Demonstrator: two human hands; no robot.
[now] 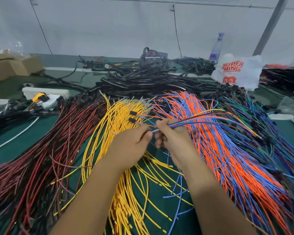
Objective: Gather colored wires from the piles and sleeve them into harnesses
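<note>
Head view, left to right across my green table (5, 138): cardboard boxes (10, 66) sit far back at the left edge, and nearer me a white power strip (44, 91) lies beside loose plugs. Next comes the pile of red wires (46, 150), fanned toward me, then the yellow wires (119, 167) running under my forearms. My left hand (131, 146) hovers over the yellow pile, fingers curled, thumb and forefinger pinching the near end of a small mixed bundle (185, 122). My right hand (173, 138) is just beside it, almost touching, fingers wrapped round the same bundle, whose blue, yellow and dark strands sweep off to the right above the orange and blue wires (227, 150). Behind everything lies a heap of black sleeves (148, 82). Further right are green and dark blue wires (261, 124), with a white printed bag (239, 72) and a bottle (216, 48) at the back.
</note>
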